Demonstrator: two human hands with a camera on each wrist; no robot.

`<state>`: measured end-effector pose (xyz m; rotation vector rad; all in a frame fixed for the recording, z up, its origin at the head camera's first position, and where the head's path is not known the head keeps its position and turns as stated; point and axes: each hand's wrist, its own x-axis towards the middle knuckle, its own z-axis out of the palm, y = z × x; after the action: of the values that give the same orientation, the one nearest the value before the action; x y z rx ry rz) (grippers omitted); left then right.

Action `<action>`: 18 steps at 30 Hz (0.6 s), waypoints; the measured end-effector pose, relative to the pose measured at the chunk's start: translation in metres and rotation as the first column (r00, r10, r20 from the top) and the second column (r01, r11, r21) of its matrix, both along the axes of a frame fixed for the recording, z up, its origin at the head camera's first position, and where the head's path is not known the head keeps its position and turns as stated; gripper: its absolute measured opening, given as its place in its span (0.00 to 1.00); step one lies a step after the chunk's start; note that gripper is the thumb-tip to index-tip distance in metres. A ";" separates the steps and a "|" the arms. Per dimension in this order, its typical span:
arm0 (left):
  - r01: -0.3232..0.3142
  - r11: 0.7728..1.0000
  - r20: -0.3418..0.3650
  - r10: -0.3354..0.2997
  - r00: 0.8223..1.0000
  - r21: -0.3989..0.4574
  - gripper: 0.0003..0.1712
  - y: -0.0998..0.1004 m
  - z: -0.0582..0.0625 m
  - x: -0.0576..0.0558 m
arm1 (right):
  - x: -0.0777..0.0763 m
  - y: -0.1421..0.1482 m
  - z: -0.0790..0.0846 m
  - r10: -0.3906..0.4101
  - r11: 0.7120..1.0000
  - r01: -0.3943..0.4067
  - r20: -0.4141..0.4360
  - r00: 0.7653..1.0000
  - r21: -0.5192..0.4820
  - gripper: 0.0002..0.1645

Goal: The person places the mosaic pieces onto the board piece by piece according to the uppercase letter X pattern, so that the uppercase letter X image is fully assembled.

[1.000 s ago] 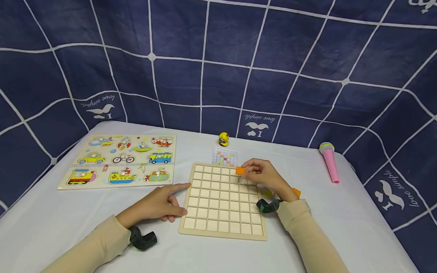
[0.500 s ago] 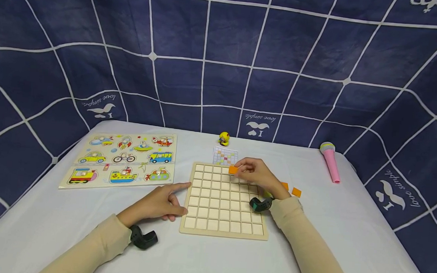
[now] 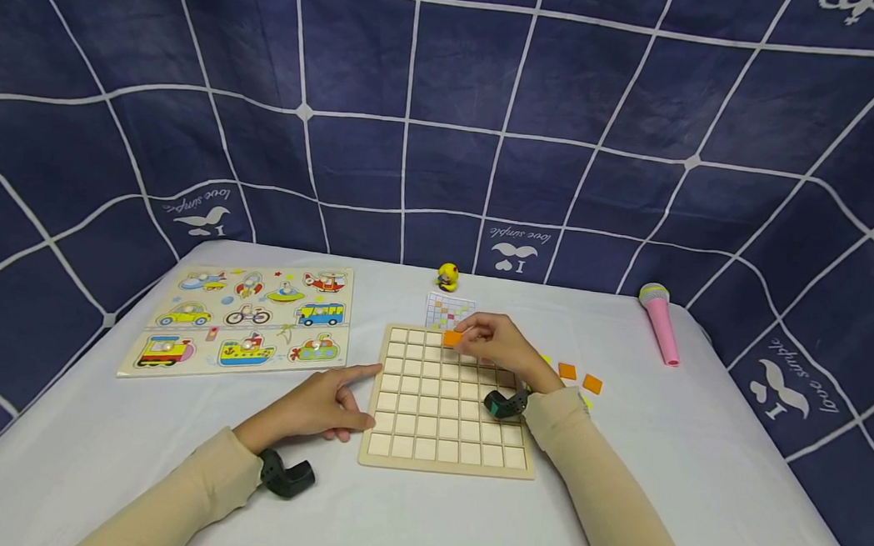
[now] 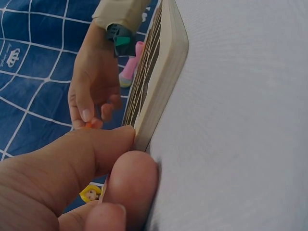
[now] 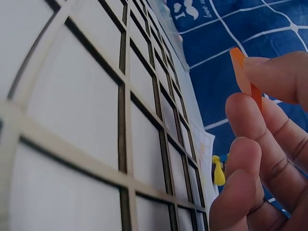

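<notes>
Right of centre, the right hand point(image 3: 496, 341) has its grip pinching a thin square orange tile point(image 3: 452, 339) between thumb and fingers. In the head view, the tile sits over the top row of a square pale wooden grid board point(image 3: 439, 405), about midway along that row; whether it touches the board cannot be told. At centre left, the left hand point(image 3: 319, 405) has its grip spread, index finger stretched out and thumb set well below it in the frame, both fingertips at the board's left edge.

Right of the board, two more orange square tiles point(image 3: 567, 371) lie near each other on the white-covered tabletop point(image 3: 422, 523), with yellow-green pieces point(image 3: 587, 405) partly hidden by the right arm. Just above the board's top edge lies a white paper card printed with a coloured grid point(image 3: 450, 312), and above that stands a small yellow figurine point(image 3: 447, 277). A pink toy microphone with a grey and yellow head point(image 3: 661, 327) lies at the right of the frame. At the left rests a cream puzzle board with vehicle pictures point(image 3: 210, 299). Navy cloth with white lines point(image 3: 353, 163) fills the upper frame.
</notes>
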<state>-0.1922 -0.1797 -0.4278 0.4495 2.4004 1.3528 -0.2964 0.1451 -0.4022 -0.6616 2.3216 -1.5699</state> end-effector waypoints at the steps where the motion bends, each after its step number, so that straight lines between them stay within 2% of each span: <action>1: 0.000 1.000 0.001 0.000 1.000 0.001 0.51 0.000 0.000 0.000 | 0.000 -0.001 0.000 0.003 1.000 -0.003 0.000 1.000 0.001 0.16; 8: 0.000 1.000 0.012 0.000 1.000 0.005 0.51 -0.001 0.000 0.000 | 0.000 -0.012 -0.001 0.010 1.000 -0.011 0.014 1.000 0.016 0.17; 18: -0.001 1.000 0.011 0.001 1.000 0.006 0.51 -0.001 0.000 0.000 | 0.000 -0.027 0.000 -0.002 0.996 0.002 0.006 1.000 0.087 0.18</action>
<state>-0.1923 -0.1803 -0.4275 0.4414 2.3893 1.3598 -0.2968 0.1177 -0.4021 -0.6336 2.3715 -1.4599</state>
